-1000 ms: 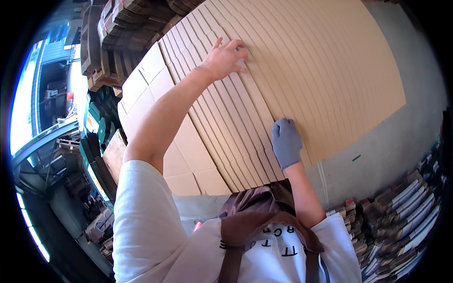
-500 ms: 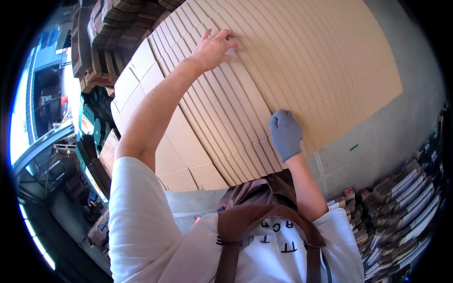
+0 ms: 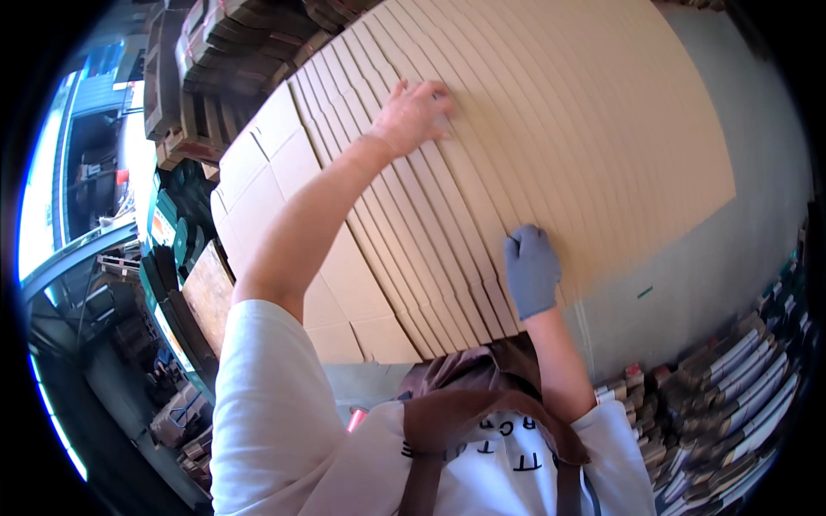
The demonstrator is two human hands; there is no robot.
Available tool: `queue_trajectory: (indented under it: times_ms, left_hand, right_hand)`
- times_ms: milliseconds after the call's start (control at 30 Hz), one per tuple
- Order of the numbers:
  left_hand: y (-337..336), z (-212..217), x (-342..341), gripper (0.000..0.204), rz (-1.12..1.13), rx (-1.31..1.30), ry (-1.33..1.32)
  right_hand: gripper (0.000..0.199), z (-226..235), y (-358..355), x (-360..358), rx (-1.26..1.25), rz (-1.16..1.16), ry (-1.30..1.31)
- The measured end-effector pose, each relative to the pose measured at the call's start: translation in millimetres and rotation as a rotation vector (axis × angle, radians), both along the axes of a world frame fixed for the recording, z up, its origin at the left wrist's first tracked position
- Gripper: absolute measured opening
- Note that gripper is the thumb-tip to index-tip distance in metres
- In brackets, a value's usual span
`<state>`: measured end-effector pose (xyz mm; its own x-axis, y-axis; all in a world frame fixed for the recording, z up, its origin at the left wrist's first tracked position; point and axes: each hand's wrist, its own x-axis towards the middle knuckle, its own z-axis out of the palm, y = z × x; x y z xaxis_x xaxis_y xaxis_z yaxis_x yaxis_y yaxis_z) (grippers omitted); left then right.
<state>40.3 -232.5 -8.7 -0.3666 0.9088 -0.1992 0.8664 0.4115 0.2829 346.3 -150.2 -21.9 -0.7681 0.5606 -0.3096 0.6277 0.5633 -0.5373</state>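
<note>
— Where are the cardboard sheets (image 3: 551, 129)?

— A big leaning stack right in front of me. My bare left hand (image 3: 413, 112) lies flat on top, fingers apart. My gloved right hand (image 3: 532, 271) presses lower down, fingers together, pinching nothing.

— And beside them?

— More stacks (image 3: 723, 404) on my right.

The bare left hand (image 3: 417, 112) sits a little higher and further left on the fanned cardboard sheets (image 3: 482, 172) than a second ago. The gloved right hand (image 3: 532, 273) also rides slightly higher along the sheet edges (the whole view shifts with the head).
</note>
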Motion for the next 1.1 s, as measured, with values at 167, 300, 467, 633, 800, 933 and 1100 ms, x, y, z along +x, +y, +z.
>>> queue_trajectory:
  times_ms: [167, 300, 467, 633, 800, 933, 1100]
  left_hand:
    - [-3, -2, -4, 0.031, -0.032, 0.064, -0.027]
    - [-1, 1, -25, 0.030, -0.062, 0.039, -0.029]
    - [7, 1, -89, 0.029, -0.103, -0.040, 0.128]
    - [28, 13, -105, 0.029, -0.309, -0.245, 0.163]
    - [47, 25, -111, 0.028, -0.476, -0.351, 0.154]
    - [53, 25, -116, 0.025, -0.500, -0.405, 0.099]
    - [59, 23, -125, 0.018, -0.532, -0.404, 0.001]
  right_hand:
    - [0.016, 2, -16, -15, 0.008, 0.134, 0.018]
    - [0.018, -6, -17, -17, 0.010, 0.160, -0.011]
    - [0.018, -6, -18, -14, -0.006, 0.146, 0.004]
    - [0.018, -7, -17, -15, -0.007, 0.138, 0.022]
    - [0.018, -6, -15, -15, -0.036, 0.138, 0.027]
    - [0.018, -5, -14, -16, -0.038, 0.136, 0.036]
    - [0.019, -5, -14, -17, -0.011, 0.150, 0.041]
